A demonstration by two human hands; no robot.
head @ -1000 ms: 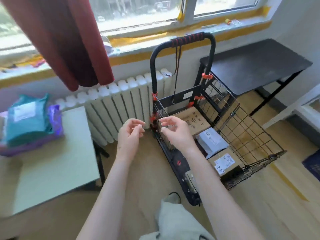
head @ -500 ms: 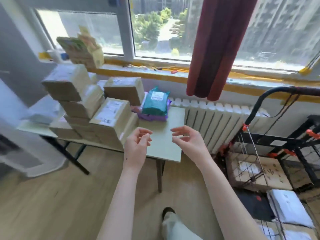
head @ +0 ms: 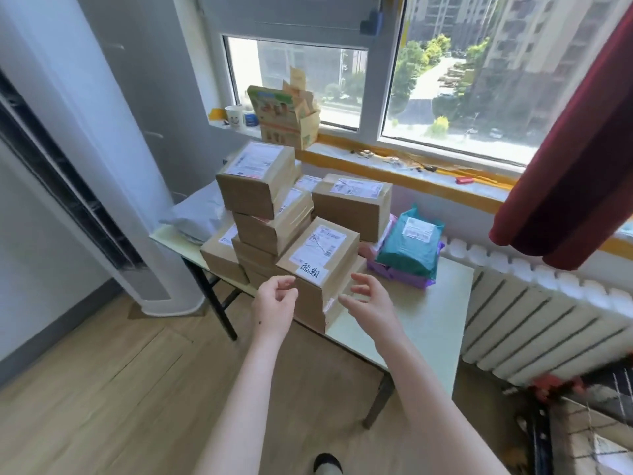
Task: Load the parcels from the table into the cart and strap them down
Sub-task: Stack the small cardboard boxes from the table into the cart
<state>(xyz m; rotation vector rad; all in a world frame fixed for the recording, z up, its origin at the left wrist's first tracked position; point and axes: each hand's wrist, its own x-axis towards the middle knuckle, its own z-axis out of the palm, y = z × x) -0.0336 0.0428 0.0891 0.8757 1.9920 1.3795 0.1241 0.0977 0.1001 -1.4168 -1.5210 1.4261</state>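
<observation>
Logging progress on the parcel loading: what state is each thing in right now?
Left hand, empty, fingers loosely curled, near the front box.
Right hand, empty, fingers spread, beside that box.
Front box, sealed, labelled, at the table edge, not gripped.
Box stack, piled on the table, untouched.
Teal bag, sealed, lying on a purple bag.
Cart, lower right corner, blurred; load unclear.
Sill carton, flaps open.

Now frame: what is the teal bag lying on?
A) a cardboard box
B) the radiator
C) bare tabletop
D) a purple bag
D: the teal bag lies on top of a purple bag, whose edge shows beneath it, on the table.
</observation>
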